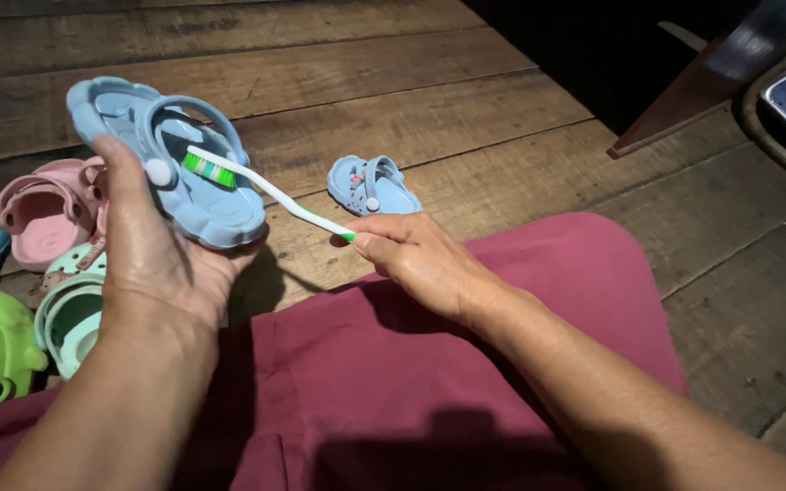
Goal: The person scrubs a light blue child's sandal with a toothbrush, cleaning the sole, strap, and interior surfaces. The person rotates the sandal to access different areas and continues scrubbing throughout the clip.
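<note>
Gripped in the left hand (152,250), a small blue clog (170,159) sits upper left of the frame; the right hand (420,259) pinches a white-green toothbrush (266,188), bristles touching the clog.

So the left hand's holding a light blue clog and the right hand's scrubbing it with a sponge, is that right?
Not quite. The left hand does hold the light blue clog, but the right hand holds a white and green toothbrush, not a sponge, with its bristles against the clog. The head view shows it.
</note>
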